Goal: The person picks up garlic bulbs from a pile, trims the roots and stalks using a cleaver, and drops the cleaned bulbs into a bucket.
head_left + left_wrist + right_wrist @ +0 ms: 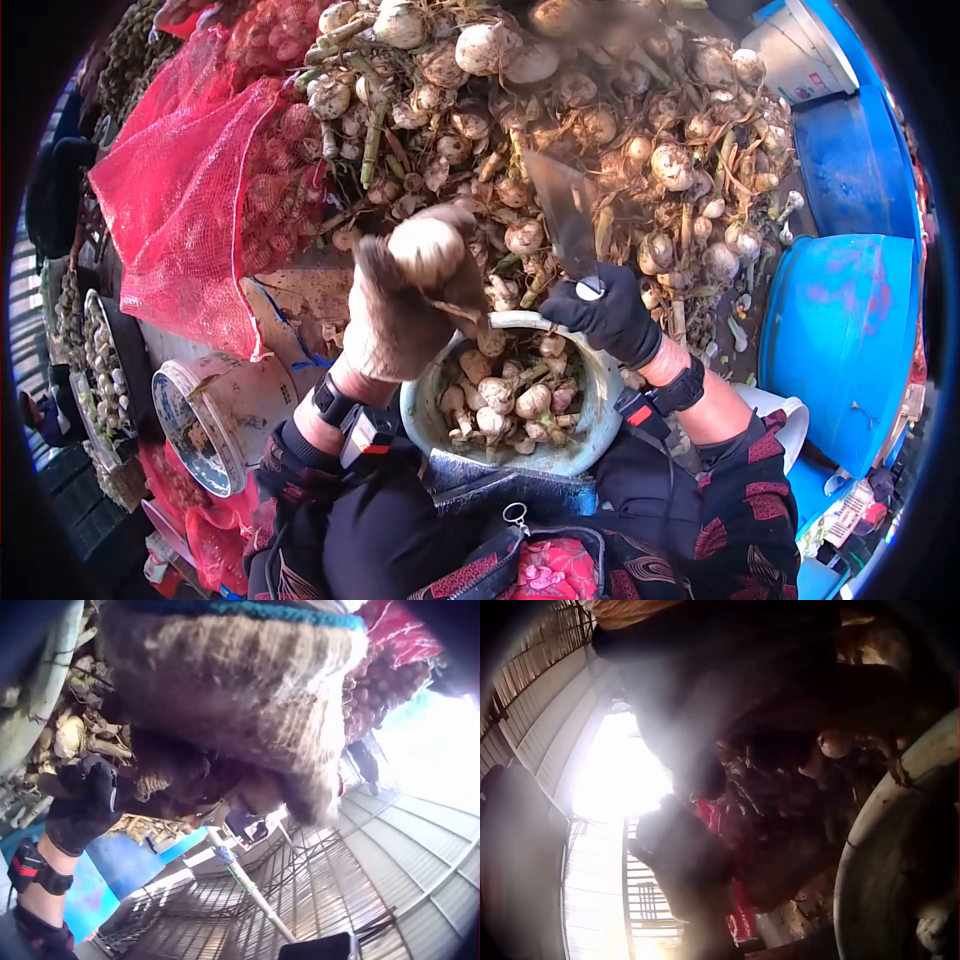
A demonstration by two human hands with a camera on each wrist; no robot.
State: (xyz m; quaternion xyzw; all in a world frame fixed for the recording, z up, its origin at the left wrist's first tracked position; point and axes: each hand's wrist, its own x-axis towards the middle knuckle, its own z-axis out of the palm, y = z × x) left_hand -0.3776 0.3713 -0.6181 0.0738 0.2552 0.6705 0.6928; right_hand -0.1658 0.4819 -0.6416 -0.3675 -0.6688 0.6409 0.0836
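Note:
My left hand (pixel 395 315), in a dirty knitted glove, grips a whitish garlic bulb (pixel 427 250) above the left rim of a pale tub (pixel 418 412). My right hand (pixel 612 318), in a black glove, holds a knife by its handle, the broad blade (pixel 562 205) pointing up and away over the heap. Cut garlic bulbs (pixel 497 393) with short stems lie inside the tub, which stands between my knees. Beyond both hands spreads a large heap of soil-stained garlic (pixel 590 125) with stems and dry leaves. The right wrist view is very dark around the hand.
Red mesh sacks (pixel 190 190) of bulbs lie at the left. Below them a dirty white bucket (pixel 235 415) rests tipped on its side. Big blue tubs (pixel 840 340) line the right edge, with a white bucket (pixel 800 50) at the back right.

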